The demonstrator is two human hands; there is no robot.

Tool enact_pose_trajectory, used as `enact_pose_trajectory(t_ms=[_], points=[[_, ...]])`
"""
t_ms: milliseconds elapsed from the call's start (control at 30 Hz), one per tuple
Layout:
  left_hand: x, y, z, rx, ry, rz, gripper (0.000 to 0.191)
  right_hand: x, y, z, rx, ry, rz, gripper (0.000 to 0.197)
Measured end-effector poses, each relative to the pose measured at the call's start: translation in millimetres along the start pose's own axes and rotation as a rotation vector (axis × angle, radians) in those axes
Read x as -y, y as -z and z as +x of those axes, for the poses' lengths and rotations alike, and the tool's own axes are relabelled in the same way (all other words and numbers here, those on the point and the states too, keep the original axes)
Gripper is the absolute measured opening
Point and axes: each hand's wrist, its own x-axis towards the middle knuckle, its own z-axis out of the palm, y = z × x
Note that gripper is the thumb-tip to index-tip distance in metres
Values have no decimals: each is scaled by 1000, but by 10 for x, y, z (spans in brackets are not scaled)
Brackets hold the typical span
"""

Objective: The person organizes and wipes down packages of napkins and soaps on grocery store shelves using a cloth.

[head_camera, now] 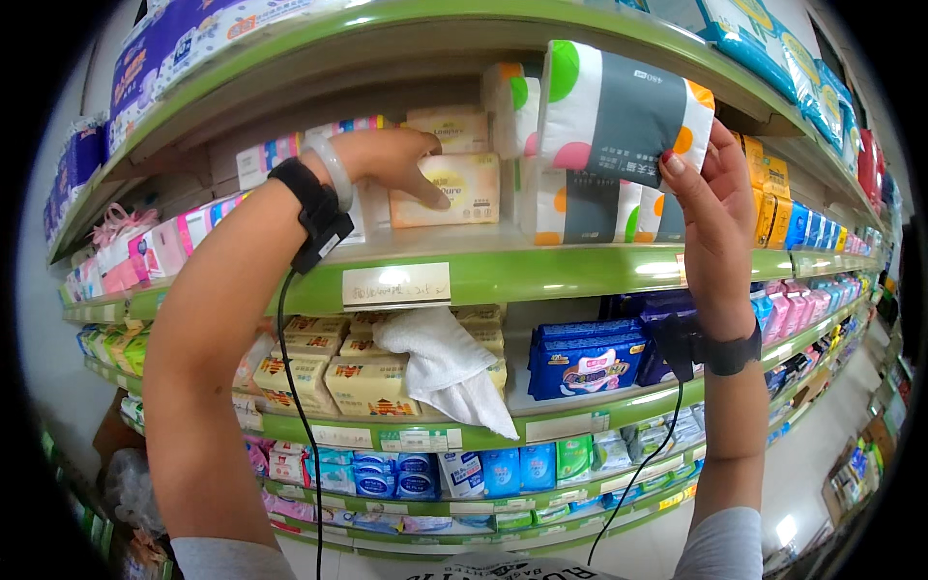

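Note:
My right hand (714, 174) grips the lower right corner of a white and grey tissue pack (631, 109) with coloured dots. That pack is tilted and sits in front of and above similar dotted packs (589, 206) on the shelf. To the left, my left hand (402, 163) reaches in with thumb and fingers spread around the left side of a peach tissue pack (475, 192). Its thumb lies across the front of this pack; the fingertips are partly hidden behind it. Another peach pack (453, 127) stands behind.
A green-edged shelf (507, 279) with a price label runs below my hands; another shelf (406, 29) overhangs them. A white cloth (449, 362) drapes over cream tissue packs (373, 384) on the level beneath. Blue packs (587, 359) stand beside. Black cables (308, 428) hang from both wrists.

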Motion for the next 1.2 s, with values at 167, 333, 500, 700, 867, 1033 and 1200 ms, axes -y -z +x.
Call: enact_pose_trajectory(t_ms=[167, 333, 500, 700, 867, 1033, 1200], points=[[-6, 40, 51, 50, 63, -25, 89, -9, 132, 3, -57, 21, -35, 58], [87, -24, 152, -24, -16, -68, 98, -41, 401, 87, -118, 30, -91, 48], [69, 47, 171, 79, -79, -141, 90, -16, 653, 199, -216, 78, -23, 59], [108, 59, 36, -56, -83, -179, 103, 86, 969, 322, -250, 138, -162, 46], [67, 153, -13, 1, 6, -283, 100, 218, 1315, 391, -274, -129, 82, 45], [85, 150, -49, 22, -54, -268, 89, 243, 1459, 539, -197, -429, 258, 32], [83, 168, -38, 41, -59, -284, 82, 332, 1562, 685, -184, -506, 226, 32]])
